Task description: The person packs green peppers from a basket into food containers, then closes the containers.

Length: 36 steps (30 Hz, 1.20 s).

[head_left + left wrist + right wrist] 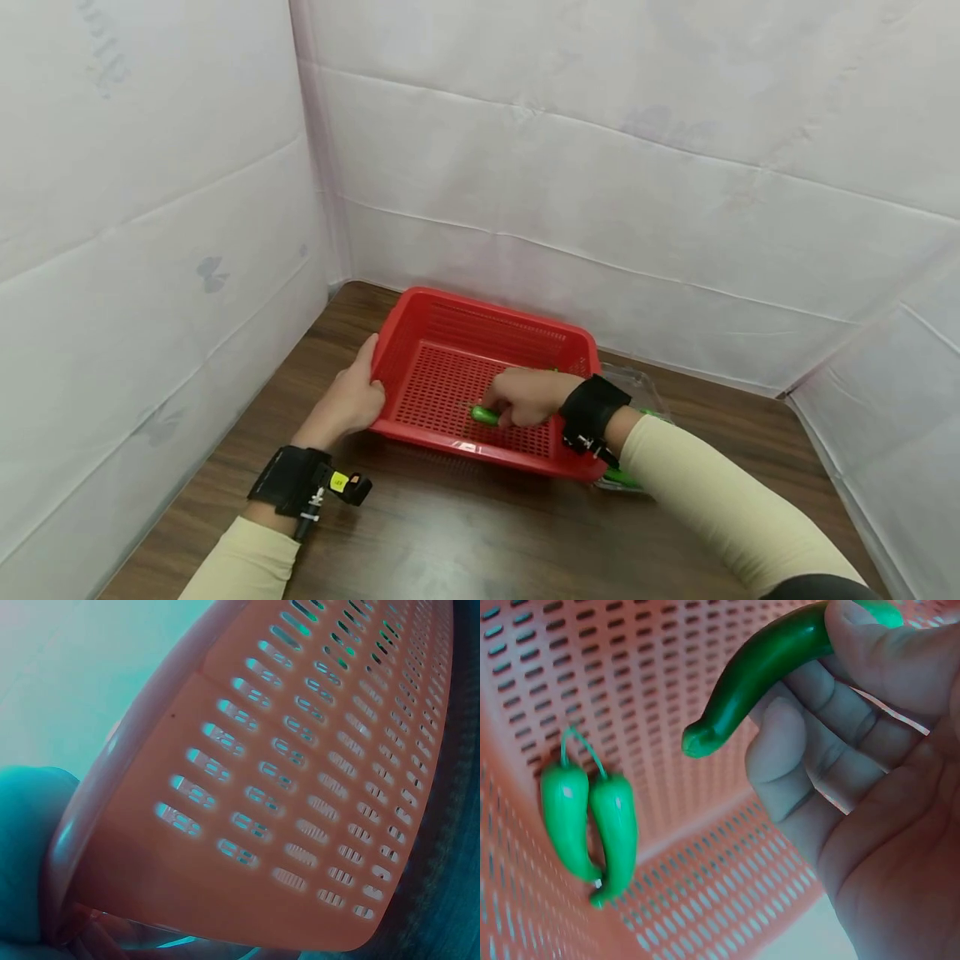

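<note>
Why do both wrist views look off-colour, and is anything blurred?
Left wrist: teal cast, basket wall pale orange, blurred up close. Right wrist: same cast, sharp on the pepper held by the right hand. Head: colours natural, basket red, even light.

- Hidden in the head view under the right hand (525, 396): most of the green pepper (485, 414), only one end showing.
- Mostly covered by the red basket (420, 317) and the right sleeve: a clear tray (637, 385), contents too hidden to tell.
- Cut off by the left wrist view's edge: the left hand (30, 855), blurred, grip unclear there.
- Cropped at the right wrist view's top edge: the pepper's far end.
</note>
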Available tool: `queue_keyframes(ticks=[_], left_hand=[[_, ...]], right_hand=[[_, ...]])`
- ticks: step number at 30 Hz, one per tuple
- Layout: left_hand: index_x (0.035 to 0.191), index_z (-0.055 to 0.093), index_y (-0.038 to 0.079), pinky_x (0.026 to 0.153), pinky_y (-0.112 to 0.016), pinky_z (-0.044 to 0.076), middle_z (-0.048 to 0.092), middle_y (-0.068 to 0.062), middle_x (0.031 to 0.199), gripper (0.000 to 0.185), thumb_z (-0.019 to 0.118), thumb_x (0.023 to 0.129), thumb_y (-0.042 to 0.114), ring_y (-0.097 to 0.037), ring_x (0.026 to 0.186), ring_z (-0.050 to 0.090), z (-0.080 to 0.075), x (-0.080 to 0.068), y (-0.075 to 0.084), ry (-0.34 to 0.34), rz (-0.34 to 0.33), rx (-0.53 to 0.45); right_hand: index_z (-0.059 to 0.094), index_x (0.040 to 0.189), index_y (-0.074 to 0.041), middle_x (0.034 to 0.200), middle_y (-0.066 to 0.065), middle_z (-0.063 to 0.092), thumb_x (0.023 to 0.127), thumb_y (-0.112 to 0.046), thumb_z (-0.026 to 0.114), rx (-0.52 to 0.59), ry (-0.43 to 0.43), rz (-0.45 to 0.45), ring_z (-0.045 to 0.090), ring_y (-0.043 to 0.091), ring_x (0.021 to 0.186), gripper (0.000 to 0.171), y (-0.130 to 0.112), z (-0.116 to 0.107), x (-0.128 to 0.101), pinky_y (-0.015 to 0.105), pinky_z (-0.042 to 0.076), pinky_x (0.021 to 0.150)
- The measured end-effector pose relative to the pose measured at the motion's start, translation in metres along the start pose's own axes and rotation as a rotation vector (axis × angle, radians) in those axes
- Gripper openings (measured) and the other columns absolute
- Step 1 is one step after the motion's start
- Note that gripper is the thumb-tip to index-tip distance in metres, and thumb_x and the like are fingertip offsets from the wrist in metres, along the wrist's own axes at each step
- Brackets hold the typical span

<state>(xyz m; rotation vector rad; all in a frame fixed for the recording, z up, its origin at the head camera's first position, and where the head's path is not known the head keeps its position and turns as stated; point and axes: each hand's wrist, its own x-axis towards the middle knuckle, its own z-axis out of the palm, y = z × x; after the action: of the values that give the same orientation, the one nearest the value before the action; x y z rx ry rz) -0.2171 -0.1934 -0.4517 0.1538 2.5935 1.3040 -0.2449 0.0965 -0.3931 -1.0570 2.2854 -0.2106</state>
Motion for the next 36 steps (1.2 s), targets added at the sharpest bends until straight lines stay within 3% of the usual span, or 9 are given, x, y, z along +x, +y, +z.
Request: queue_keyframes(ticks=[5,15,19,24,28,32,36], left_hand=[[0.168,-0.006,0.008,0.082,-0.040,0.055,0.053,-0.035,0.143,0.078,0.038,0.103,0.005,-0.030,0.102,0.067,-0.006,-0.001,-0.004,0.000,0.001,0.014],[0.167,-0.010,0.007,0.080,-0.039,0.054,0.048,-0.036,0.148,0.078,0.037,0.105,0.006,-0.032,0.103,0.065,-0.016,-0.001,-0.011,-0.011,-0.023,0.020],[0.167,-0.011,0.007,0.082,-0.040,0.055,0.046,-0.038,0.149,0.078,0.036,0.104,0.005,-0.033,0.105,0.064,-0.018,-0.001,-0.014,-0.016,-0.014,0.014],[0.167,-0.012,0.008,0.081,-0.039,0.054,0.046,-0.038,0.149,0.079,0.036,0.104,0.005,-0.032,0.104,0.064,-0.019,-0.001,-0.017,-0.019,-0.008,0.015],[0.167,-0.012,0.008,0.078,-0.037,0.053,0.047,-0.037,0.148,0.079,0.037,0.104,0.006,-0.031,0.101,0.064,-0.020,-0.001,-0.018,-0.020,-0.005,0.012],[0.167,-0.012,0.008,0.077,-0.038,0.053,0.048,-0.038,0.146,0.079,0.036,0.105,0.006,-0.030,0.098,0.065,-0.021,-0.001,-0.018,-0.021,-0.004,0.017],[0.166,-0.013,0.007,0.079,-0.040,0.054,0.047,-0.039,0.146,0.078,0.036,0.105,0.007,-0.031,0.099,0.065,-0.021,-0.001,-0.019,-0.024,-0.003,0.028]], right_hand=[[0.067,0.082,-0.005,0.066,-0.010,0.045,0.098,-0.003,0.065,-0.010,0.050,0.003,0.038,0.004,0.061,0.016,-0.004,-0.017,-0.021,0.021,0.035,0.060],[0.048,0.070,-0.017,0.067,-0.008,0.030,0.096,-0.002,0.066,-0.011,0.173,0.019,0.028,0.006,0.061,0.036,0.006,-0.033,-0.072,0.023,0.030,0.062],[0.058,0.074,-0.016,0.068,-0.009,0.039,0.097,-0.003,0.066,0.025,0.190,0.072,0.036,0.004,0.061,0.027,0.015,-0.031,-0.091,0.022,0.036,0.062],[0.072,0.090,-0.011,0.078,-0.006,0.060,0.098,-0.004,0.067,0.080,0.204,0.118,0.049,0.005,0.069,0.012,0.029,-0.025,-0.115,0.023,0.044,0.066],[0.074,0.097,-0.016,0.085,-0.005,0.065,0.098,-0.002,0.066,0.083,0.234,0.122,0.052,0.006,0.073,0.016,0.038,-0.020,-0.132,0.023,0.046,0.069],[0.072,0.093,-0.019,0.080,-0.005,0.063,0.097,-0.004,0.067,0.081,0.252,0.154,0.051,0.005,0.070,0.017,0.043,-0.014,-0.146,0.024,0.046,0.068],[0.067,0.084,-0.015,0.072,-0.007,0.052,0.098,-0.005,0.067,0.088,0.257,0.174,0.046,0.003,0.063,0.017,0.048,-0.007,-0.155,0.023,0.043,0.063]])
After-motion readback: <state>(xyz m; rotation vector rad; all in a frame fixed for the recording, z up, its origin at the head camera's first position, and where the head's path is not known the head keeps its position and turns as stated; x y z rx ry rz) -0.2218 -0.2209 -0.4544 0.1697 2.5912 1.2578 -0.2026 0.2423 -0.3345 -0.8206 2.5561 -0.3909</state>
